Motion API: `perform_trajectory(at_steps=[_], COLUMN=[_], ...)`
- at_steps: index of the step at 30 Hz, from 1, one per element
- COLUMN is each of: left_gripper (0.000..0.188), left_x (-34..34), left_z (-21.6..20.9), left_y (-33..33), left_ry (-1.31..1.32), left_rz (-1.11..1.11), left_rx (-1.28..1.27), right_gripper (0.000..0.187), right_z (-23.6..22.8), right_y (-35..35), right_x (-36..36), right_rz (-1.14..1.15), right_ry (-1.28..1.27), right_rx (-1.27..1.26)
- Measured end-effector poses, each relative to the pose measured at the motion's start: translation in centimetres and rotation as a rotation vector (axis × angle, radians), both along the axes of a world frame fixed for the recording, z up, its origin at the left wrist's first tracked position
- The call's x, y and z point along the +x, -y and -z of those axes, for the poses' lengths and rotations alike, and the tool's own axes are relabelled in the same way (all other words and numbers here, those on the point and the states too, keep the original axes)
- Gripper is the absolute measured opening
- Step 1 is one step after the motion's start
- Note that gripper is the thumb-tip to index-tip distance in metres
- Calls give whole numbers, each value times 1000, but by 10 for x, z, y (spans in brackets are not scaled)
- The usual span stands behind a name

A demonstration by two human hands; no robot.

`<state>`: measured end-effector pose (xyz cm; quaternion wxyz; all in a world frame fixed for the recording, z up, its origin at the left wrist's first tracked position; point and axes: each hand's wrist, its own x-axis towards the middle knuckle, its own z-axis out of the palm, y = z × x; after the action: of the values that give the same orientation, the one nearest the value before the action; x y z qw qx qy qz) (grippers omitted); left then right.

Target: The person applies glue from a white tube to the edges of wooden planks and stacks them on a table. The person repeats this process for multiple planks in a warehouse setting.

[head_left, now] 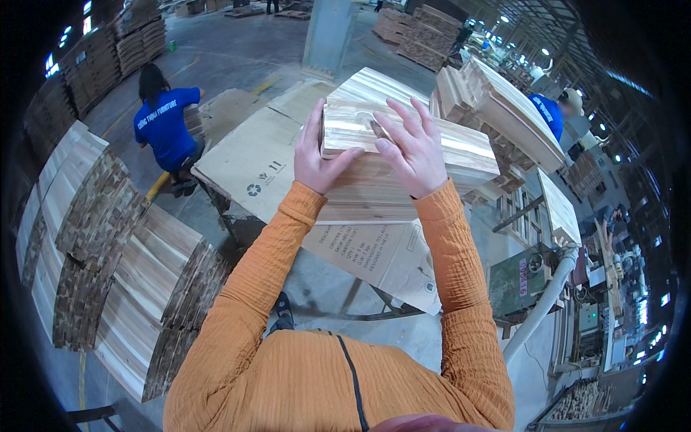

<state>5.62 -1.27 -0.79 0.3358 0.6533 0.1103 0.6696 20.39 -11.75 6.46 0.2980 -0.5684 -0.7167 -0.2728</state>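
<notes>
A pale wooden board [453,147] with striped grain lies on top of a stack of similar boards [367,198] in front of me. My left hand [317,155] grips its left end, thumb along the near edge and fingers round the far side. Over the top face, my right hand [414,151] has its fingers bent, the thumb close to the index finger. By those fingertips shows something small and dark [378,129], too small to name. Flattened cardboard [252,158] covers the table under the stack.
Piled boards [151,266] stand on the floor at my left. More planks [504,108] are stacked to the right. A person in a blue shirt [169,119] crouches at the far left, another [547,115] works at the right. A grey hose [547,295] runs beside a green machine [518,277].
</notes>
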Motion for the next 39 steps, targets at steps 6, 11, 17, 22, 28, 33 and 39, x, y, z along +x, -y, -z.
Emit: perform_trajectory(at_steps=[6, 11, 17, 22, 28, 33, 39], left_gripper=[93, 95, 94, 94, 93, 93, 93], left_x=[0, 1, -2, -2, -2, 1, 0], left_z=[2, -2, 1, 0, -1, -1, 2], left_y=[-2, 4, 0, 4, 0, -3, -5], left_ry=[-22, 14, -31, 18, -17, -9, -9], left_rz=[-38, 47, 7, 77, 29, 29, 20], left_rx=[3, -61, -8, -42, -7, 0, 4], right_gripper=[44, 45, 47, 47, 47, 48, 51], right_z=[-3, 0, -5, -7, -2, 1, -1], right_y=[2, 0, 5, 11, 2, -4, -4], right_x=[-4, -3, -1, -6, -2, 4, -1], right_rz=[-3, 41, -89, -50, 5, -17, 8], right_ry=[94, 80, 36, 188, 120, 22, 96], right_rx=[-28, -23, -23, -25, 18, 66, 34])
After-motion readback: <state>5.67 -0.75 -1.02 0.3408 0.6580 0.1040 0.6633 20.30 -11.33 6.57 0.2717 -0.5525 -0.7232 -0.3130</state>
